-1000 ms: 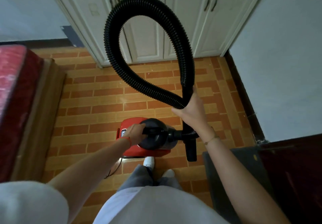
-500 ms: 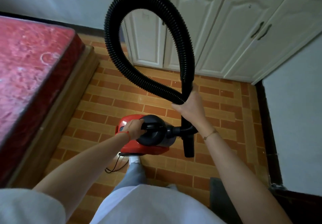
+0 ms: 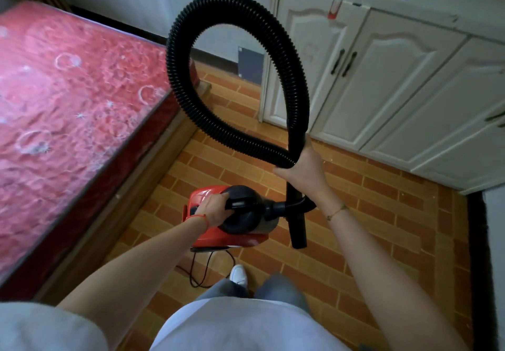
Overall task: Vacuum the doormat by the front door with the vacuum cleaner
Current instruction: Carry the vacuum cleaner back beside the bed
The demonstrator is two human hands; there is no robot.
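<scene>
white shoe (image 3: pixel 238 273) and dark cord (image 3: pixel 202 268) on the brick floor (image 3: pixel 382 214) | left hand (image 3: pixel 216 210) curled around the handle of the red vacuum cleaner (image 3: pixel 232 220), which hangs above the floor | right hand (image 3: pixel 306 166) grips the black hose (image 3: pixel 235 77) where its loop crosses | nozzle tube (image 3: pixel 296 225) points down | red mattress (image 3: pixel 68 118) at left, white cabinets (image 3: pixel 396 91) beyond

Vacuum cleaner (image 3: pixel 232 222) at centre over floor (image 3: pixel 382 214); bed (image 3: pixel 68 104) at 9 o'clock, cupboards (image 3: pixel 396 91) at 2, hose (image 3: pixel 218 50) looping at 12.
</scene>
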